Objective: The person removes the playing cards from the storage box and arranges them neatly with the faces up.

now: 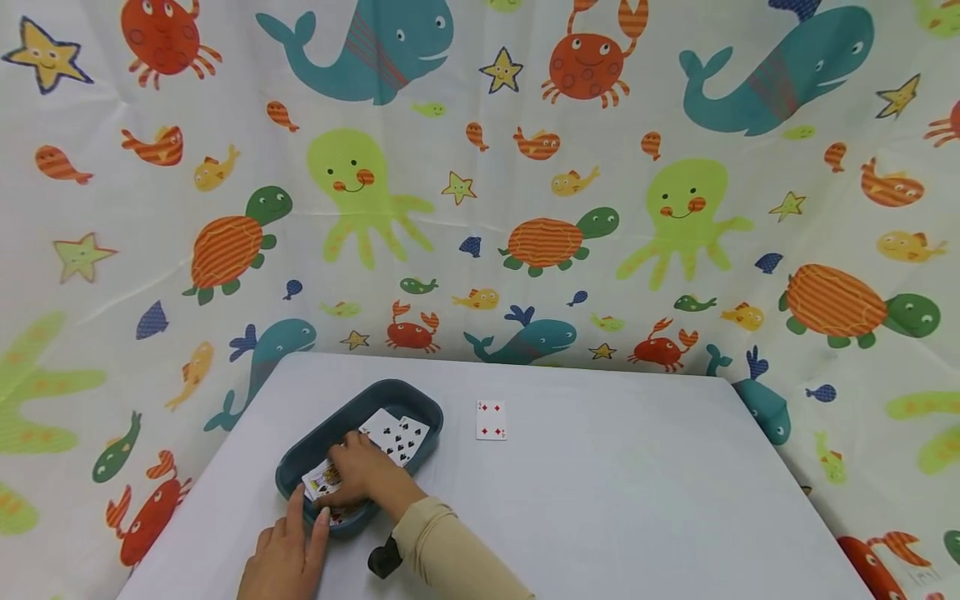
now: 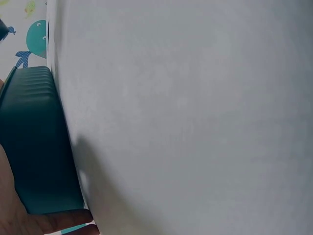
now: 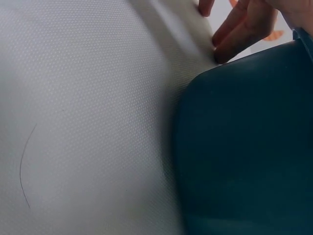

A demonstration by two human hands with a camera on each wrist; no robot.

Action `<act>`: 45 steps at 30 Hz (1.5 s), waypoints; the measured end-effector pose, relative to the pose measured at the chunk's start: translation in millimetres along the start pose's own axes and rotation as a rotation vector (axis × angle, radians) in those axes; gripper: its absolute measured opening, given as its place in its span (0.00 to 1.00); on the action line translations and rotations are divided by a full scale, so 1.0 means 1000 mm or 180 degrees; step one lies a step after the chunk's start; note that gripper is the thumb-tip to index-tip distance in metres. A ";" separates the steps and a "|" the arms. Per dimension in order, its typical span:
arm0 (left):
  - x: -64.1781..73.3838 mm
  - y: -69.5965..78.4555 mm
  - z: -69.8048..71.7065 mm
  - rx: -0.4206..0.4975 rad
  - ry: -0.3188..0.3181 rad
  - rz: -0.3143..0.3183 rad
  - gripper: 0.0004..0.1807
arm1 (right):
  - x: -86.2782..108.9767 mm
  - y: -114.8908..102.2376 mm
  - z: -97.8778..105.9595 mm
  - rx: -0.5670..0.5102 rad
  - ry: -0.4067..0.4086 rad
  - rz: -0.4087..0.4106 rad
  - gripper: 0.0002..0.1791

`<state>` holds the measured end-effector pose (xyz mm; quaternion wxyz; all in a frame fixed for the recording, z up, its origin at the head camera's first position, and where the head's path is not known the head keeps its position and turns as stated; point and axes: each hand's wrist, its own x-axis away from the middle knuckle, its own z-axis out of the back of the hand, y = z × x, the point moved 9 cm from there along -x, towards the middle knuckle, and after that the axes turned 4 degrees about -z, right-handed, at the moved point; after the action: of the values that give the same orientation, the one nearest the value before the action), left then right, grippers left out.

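Observation:
A dark teal tray (image 1: 422, 406) sits on the white table and holds several playing cards, among them a spade card (image 1: 403, 438). My right hand (image 1: 363, 471) reaches into the tray, fingers curled over a face card (image 1: 321, 481) at its near end. My left hand (image 1: 288, 546) lies flat on the table with straight fingers touching the tray's near rim. The left wrist view shows the tray's outer wall (image 2: 34, 142) and a finger (image 2: 54, 220). In the right wrist view the tray wall (image 3: 244, 147) fills the right side, with the left hand's fingers (image 3: 237, 32) above it.
A four of diamonds (image 1: 491, 419) lies face up on the table (image 1: 637, 483) just right of the tray. A sea-creature patterned sheet (image 1: 480, 208) hangs behind and around the table. The table's edges run along the left and far right.

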<state>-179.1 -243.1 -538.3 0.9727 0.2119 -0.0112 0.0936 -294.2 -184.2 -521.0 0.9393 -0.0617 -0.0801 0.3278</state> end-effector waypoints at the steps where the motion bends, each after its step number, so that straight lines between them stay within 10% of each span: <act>1: 0.000 -0.001 0.000 0.0001 -0.0006 0.0004 0.42 | 0.000 -0.001 0.000 -0.0006 0.0004 0.0000 0.41; 23: 0.001 -0.004 -0.001 0.0067 -0.0074 0.0073 0.44 | -0.001 -0.003 0.005 0.0106 0.0128 -0.0036 0.40; 45: -0.003 -0.006 0.000 -0.0059 -0.0101 0.0076 0.44 | 0.017 0.030 0.047 -0.1581 0.0663 0.0103 0.36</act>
<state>-180.6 -248.6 -540.8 0.9732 0.2043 -0.0300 0.1018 -308.2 -147.8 -478.6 0.8932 -0.3249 -0.0600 0.3050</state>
